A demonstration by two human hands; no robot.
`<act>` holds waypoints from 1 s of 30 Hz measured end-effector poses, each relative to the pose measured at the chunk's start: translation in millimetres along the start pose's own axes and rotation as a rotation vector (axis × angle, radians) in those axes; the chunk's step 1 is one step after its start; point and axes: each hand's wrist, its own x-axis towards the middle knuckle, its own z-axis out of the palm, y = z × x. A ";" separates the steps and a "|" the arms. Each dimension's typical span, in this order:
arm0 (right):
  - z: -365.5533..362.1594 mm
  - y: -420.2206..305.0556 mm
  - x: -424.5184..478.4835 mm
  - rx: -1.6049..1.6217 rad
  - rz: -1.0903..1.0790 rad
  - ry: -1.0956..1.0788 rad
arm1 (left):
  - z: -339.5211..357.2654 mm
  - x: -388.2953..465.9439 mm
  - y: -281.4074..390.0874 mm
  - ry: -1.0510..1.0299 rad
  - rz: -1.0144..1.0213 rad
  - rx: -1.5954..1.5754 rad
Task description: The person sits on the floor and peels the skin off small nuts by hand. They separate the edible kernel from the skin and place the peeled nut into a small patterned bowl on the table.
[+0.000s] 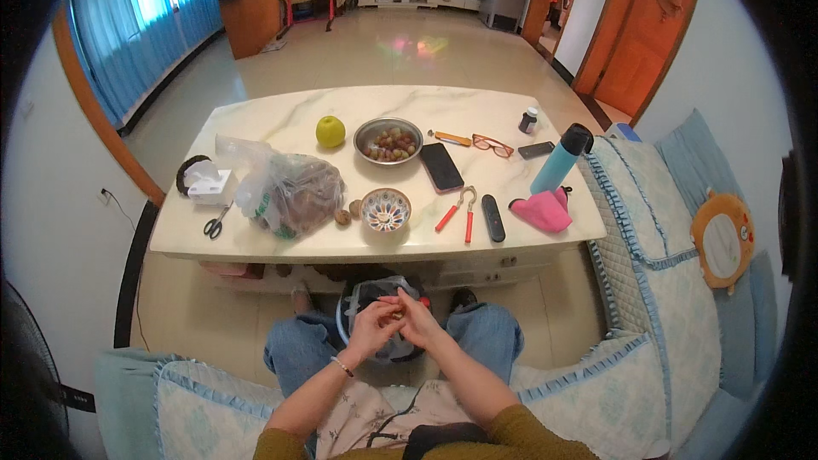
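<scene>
My left hand (375, 327) and my right hand (414, 319) meet above a lined waste bin (348, 313) between my knees. A small pale brown piece (398, 315), perhaps a bit of walnut, is pinched between their fingers. On the table in front stand a patterned bowl (386, 207) with a few pale pieces in it and, at its left, walnuts (343, 217). A plastic bag (297, 195) full of brown things lies further left. Red-handled nutcracker pliers (461, 212) lie right of the bowl.
The marble-topped table (268, 116) also holds a steel bowl of grapes (388, 140), a green apple (330, 132), a phone (441, 167), a remote control (493, 218), a pink cloth (544, 211), a blue bottle (557, 160), glasses (493, 145), scissors (216, 224) and a tissue pack (211, 188).
</scene>
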 end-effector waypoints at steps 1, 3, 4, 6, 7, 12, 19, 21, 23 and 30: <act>-4.6 0.0 1.0 0.011 -0.015 -0.029 | 3.5 0.7 2.6 0.015 0.013 -0.023; -11.7 -1.3 2.6 0.032 -0.039 -0.087 | 6.5 3.4 0.4 0.028 -0.010 -0.120; -10.3 -0.8 3.2 0.029 -0.041 -0.113 | 6.3 4.7 -7.8 0.031 -0.051 -0.192; -9.1 -7.5 5.2 -0.007 -0.105 -0.156 | 2.1 9.8 -3.6 0.058 -0.221 -0.449; -8.6 -5.9 1.7 -0.018 -0.121 -0.165 | -0.9 12.9 -8.5 0.030 -0.294 -0.498; 5.5 -0.1 -2.1 -0.422 -0.359 0.188 | -17.7 20.6 -19.6 0.060 -0.442 -0.729; 12.6 -3.5 -3.2 -0.737 -0.616 0.300 | -25.7 22.1 -13.2 0.017 -0.487 -0.909; 16.7 -3.5 -3.9 -0.692 -0.660 0.259 | -25.4 23.2 -10.9 0.029 -0.522 -0.907; 29.2 -7.6 -7.9 -0.692 -0.720 0.214 | -25.4 22.2 -10.3 0.037 -0.547 -0.903; 17.4 -8.5 -4.9 -0.743 -0.720 0.319 | -24.4 23.9 -14.4 0.026 -0.619 -0.993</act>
